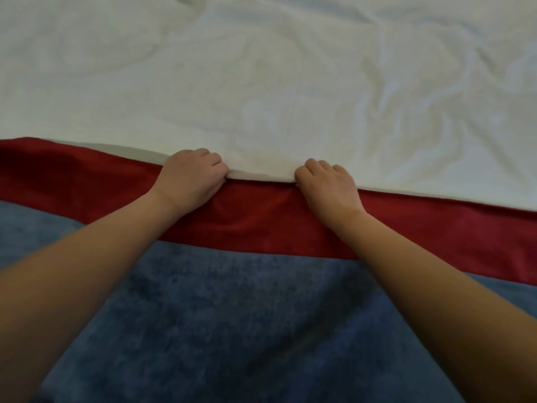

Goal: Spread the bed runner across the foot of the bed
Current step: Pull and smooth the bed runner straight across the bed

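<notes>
Here, the left hand (193,177) and right hand (328,187) each clench the far edge of the red bed runner (261,219), beside white bedding (261,82) and blue fabric (247,315).

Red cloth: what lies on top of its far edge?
White sheet, pinched by left hand and right hand, overlaps it; how far the red cloth continues underneath is hidden.

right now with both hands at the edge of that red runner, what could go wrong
The left hand and right hand pinch the red runner close together, so a pull may bunch it between them. Their grip sits right against the white sheet, so it may drag along and wrinkle further.
</notes>
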### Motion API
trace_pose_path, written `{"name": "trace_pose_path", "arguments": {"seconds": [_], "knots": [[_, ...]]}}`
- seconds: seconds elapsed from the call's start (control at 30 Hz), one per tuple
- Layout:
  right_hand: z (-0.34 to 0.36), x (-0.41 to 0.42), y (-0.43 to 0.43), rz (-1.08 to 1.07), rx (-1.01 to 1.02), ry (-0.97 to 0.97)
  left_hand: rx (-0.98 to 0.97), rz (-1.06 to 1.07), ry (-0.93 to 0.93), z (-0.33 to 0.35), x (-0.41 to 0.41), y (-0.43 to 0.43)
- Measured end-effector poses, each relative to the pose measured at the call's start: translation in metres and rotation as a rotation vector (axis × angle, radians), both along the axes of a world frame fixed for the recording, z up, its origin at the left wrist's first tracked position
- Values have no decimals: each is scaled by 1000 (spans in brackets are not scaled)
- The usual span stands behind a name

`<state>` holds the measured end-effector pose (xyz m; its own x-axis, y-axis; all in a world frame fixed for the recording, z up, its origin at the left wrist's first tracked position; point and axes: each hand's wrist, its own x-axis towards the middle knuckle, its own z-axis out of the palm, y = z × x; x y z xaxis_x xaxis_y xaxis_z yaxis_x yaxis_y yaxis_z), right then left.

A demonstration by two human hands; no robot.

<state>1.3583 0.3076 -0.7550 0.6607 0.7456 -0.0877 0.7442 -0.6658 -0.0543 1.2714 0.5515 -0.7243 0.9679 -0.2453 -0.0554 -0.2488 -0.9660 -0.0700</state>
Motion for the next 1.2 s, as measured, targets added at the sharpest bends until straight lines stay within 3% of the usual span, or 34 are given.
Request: {"name": "trace_pose_path", "arguments": {"seconds": [0.17,0.33,0.4,0.5,0.7,0.9,1.07,1.2], "knots": [[-3,2,1,-2,-24,19,113,-74,29,1,4,-2],[1,24,7,-218,106,-21,36,182,-31,3,37,2],[-3,31,13,-293,105,53,25,260,40,-3,51,2],[-11,27,20,-269,2,70,-47,282,145,-11,55,6],[-13,12,32,-241,44,-34,-83,235,53,-16,24,58],[-5,-8,89,-89,110,14,26,-5,-17,-7,-10,116],[-5,-18,147,10,75,-4,164,-18,10,-2,-19,147],[-7,-13,165,-44,45,4,87,49,-41,-7,-9,155]]}}
